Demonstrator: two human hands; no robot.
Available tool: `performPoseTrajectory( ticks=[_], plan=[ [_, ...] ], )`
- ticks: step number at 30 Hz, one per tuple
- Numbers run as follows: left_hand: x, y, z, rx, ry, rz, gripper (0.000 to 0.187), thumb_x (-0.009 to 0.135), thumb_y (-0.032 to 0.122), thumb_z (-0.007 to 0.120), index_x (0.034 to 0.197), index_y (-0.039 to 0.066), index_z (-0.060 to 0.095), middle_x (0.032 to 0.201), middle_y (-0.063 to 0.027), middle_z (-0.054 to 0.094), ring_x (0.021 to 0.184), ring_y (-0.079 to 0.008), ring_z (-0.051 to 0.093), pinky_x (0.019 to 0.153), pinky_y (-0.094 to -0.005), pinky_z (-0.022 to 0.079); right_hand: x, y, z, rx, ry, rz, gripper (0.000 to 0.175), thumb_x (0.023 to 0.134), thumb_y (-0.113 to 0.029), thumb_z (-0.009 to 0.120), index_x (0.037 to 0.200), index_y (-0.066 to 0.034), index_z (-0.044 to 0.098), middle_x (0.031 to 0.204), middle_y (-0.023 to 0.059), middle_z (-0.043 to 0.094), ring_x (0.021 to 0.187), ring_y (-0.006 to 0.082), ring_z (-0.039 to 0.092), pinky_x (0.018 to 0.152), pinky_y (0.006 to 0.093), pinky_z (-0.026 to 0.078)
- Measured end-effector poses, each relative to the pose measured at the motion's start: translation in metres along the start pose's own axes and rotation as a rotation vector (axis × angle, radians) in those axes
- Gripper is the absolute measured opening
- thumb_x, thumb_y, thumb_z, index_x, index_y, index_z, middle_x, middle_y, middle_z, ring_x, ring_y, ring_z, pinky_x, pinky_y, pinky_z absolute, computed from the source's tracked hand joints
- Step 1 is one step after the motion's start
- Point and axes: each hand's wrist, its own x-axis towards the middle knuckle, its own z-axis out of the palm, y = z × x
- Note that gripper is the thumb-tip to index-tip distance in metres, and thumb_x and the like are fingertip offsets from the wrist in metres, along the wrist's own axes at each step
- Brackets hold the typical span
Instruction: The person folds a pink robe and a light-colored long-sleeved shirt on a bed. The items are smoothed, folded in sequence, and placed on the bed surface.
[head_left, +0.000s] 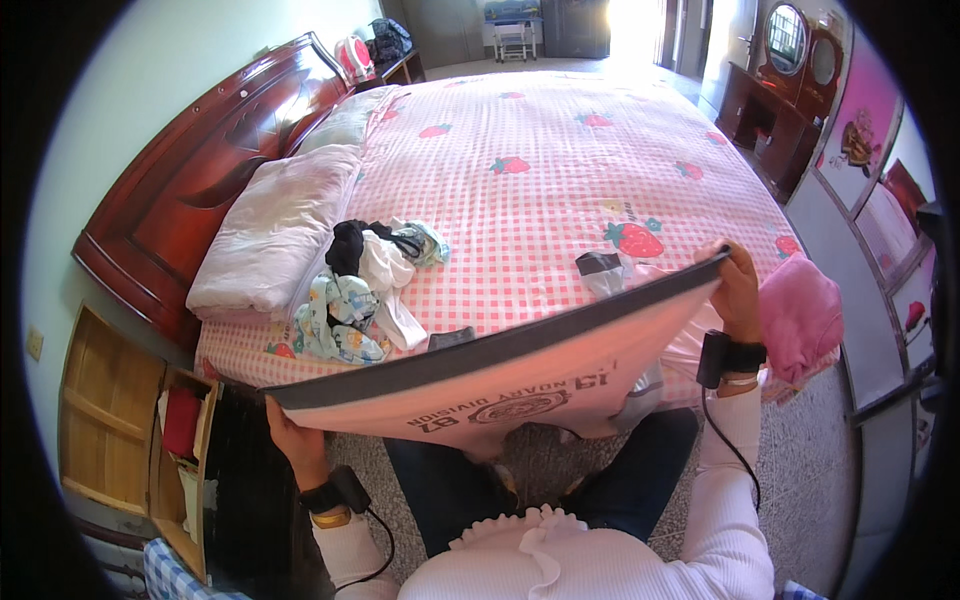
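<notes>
A pink garment (480, 390) with a dark grey waistband and dark printing hangs stretched between my hands, over my lap and the bed's near edge. My left hand (296, 442) grips one end of the band at the lower left. At the right, my right hand (735, 289) pinches the other end, held higher. Past the band lie a grey and white piece of clothing (602, 277) and a dark grey piece (451, 339), partly hidden. A pile of small clothes, with a white piece (384, 262), a black piece (346, 247) and a patterned piece (330, 304), lies left of centre. To the right rests a folded pink cloth (801, 319).
The bed's checked strawberry sheet (480, 210) spreads before me. A folded pale quilt (281, 225) lies beside the wooden headboard (202, 172). An open bedside cabinet (180, 465) stands at the left. A dresser with mirrors (776, 112) and a wardrobe (832, 225) stand at the right.
</notes>
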Motion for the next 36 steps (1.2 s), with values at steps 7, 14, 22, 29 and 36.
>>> performPoseTrajectory(
  ticks=[7, 14, 22, 29, 36],
  plan=[
    [0.062, -0.031, 0.035, -0.046, 0.081, -0.472, 0.025, 0.101, 0.025, 0.06, 0.113, 0.004, 0.067, 0.11, -0.0077, 0.07, 0.1, -0.0184, 0.066, 0.091, -0.0333, 0.051, 0.033, 0.042, 0.024, 0.045, 0.269, 0.33, 0.01, 0.099, -0.015, 0.063, 0.103, -0.0064, 0.068, 0.089, 0.0028, 0.071, 0.075, 0.0104, 0.068, 0.065, 0.0245, 0.054],
    [-0.035, -0.031, 0.147, 0.237, -0.21, -0.289, 0.025, 0.101, 0.027, 0.064, 0.086, 0.008, 0.069, 0.072, 0.0043, 0.062, 0.059, -0.0044, 0.056, 0.052, -0.0214, 0.043, -0.024, 0.068, 0.121, 0.008, 0.239, 0.365, 0.01, 0.095, -0.01, 0.069, 0.105, -0.0058, 0.071, 0.086, -0.0026, 0.07, 0.07, 0.0017, 0.062, 0.058, 0.0162, 0.046],
    [-0.102, -0.063, 0.226, 0.48, -0.541, -0.31, 0.024, 0.103, 0.023, 0.06, 0.105, 0.001, 0.07, 0.068, -0.0009, 0.058, 0.061, -0.0097, 0.056, 0.056, -0.0264, 0.044, -0.064, 0.092, 0.213, -0.338, 0.067, 0.257, 0.033, 0.092, 0.0, 0.07, 0.124, 0.0024, 0.067, 0.107, 0.0028, 0.069, 0.092, 0.0068, 0.064, 0.081, 0.0202, 0.052],
    [-0.108, -0.064, 0.22, 0.562, -0.567, -0.132, 0.026, 0.101, 0.016, 0.06, 0.117, -0.003, 0.067, 0.098, -0.0141, 0.066, 0.083, -0.0244, 0.064, 0.071, -0.0331, 0.049, -0.078, 0.104, 0.212, -0.567, 0.061, 0.108, 0.037, 0.088, 0.0, 0.073, 0.124, 0.0008, 0.068, 0.108, 0.0079, 0.067, 0.088, 0.0114, 0.065, 0.078, 0.0242, 0.054],
    [-0.115, -0.061, 0.221, 0.707, -0.591, 0.076, 0.03, 0.1, 0.011, 0.059, 0.127, -0.002, 0.064, 0.101, -0.0149, 0.06, 0.087, -0.0291, 0.062, 0.076, -0.0346, 0.051, -0.088, 0.11, 0.222, -0.717, -0.003, -0.03, 0.044, 0.087, -0.003, 0.071, 0.13, 0.0006, 0.063, 0.112, 0.0148, 0.065, 0.088, 0.0221, 0.067, 0.08, 0.0306, 0.054]
  ],
)
